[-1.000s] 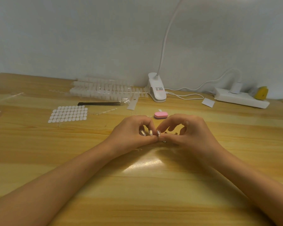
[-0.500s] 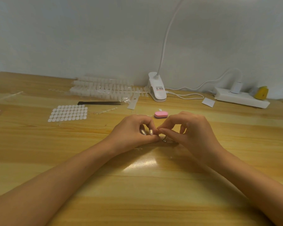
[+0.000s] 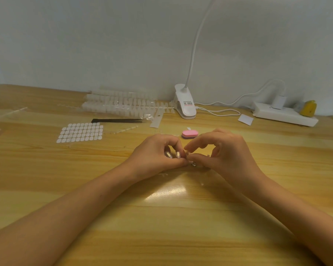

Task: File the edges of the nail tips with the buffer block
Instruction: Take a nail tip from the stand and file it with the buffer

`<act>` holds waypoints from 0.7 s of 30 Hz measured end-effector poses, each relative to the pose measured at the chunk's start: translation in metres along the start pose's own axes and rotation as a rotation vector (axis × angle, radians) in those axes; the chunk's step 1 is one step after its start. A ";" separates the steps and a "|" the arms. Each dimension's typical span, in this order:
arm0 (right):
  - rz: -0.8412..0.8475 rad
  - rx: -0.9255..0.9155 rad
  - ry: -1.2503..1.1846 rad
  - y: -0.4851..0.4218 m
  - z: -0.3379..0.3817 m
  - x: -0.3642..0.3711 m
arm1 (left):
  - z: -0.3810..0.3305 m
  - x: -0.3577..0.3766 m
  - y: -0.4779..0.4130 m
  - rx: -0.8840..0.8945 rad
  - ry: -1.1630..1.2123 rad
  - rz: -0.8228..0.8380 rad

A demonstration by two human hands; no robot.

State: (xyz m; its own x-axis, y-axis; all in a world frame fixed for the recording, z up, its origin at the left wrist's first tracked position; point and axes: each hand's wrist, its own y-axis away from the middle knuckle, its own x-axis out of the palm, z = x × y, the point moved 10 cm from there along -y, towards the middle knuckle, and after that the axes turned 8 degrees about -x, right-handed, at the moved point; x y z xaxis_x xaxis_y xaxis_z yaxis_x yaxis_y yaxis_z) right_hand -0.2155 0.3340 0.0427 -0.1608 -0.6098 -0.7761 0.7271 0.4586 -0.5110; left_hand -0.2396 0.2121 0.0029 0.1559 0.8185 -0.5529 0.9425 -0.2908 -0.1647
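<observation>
Two hands are meeting at the middle of the wooden table (image 3: 161, 217), knuckles up and fingertips together. The left hand (image 3: 156, 156) is curling its fingers in towards the palm, apparently so the glossy, pale nail tips (image 3: 177, 154) are facing the person; it seems to be holding nothing. The right hand (image 3: 225, 152) is arching over from the right, thumb and forefinger pinching one of the nail tips at the left forefinger, probably seating or checking it, though the contact is too small to read surely.

The buffer block (image 3: 189, 134) is lying flat just beyond the fingertips, touched by neither hand: a small pink, round-ended pad with a paler underside. It is sitting within easy reach, and no filing is underway yet.

Farther left, black tweezers (image 3: 119, 120) are lying beside a clear sheet of white adhesive tabs (image 3: 81, 132). Behind them, frosted plastic strips of spare tips (image 3: 123, 106) are piling up against the wall. A white clip lamp (image 3: 186, 106) is standing at the far edge with its neck bending up, and the varnished table is throwing back a bright patch between the forearms.
</observation>
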 end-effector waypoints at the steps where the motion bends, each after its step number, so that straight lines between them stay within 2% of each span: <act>1: -0.002 0.019 -0.043 0.000 -0.004 0.001 | 0.000 0.000 0.000 0.003 0.002 -0.002; 15: -0.017 0.046 -0.177 0.003 -0.012 0.008 | 0.000 0.000 -0.001 0.012 0.023 0.011; 21: -0.019 0.059 -0.162 0.006 -0.015 0.012 | 0.002 0.002 -0.002 0.008 0.018 0.018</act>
State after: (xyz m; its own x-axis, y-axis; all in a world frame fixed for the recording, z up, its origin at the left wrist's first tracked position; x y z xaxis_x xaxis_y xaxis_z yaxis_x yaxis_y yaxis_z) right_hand -0.2231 0.3391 0.0249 -0.0690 -0.7163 -0.6944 0.7633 0.4102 -0.4990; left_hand -0.2418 0.2130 0.0005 0.1787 0.8217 -0.5411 0.9371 -0.3097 -0.1609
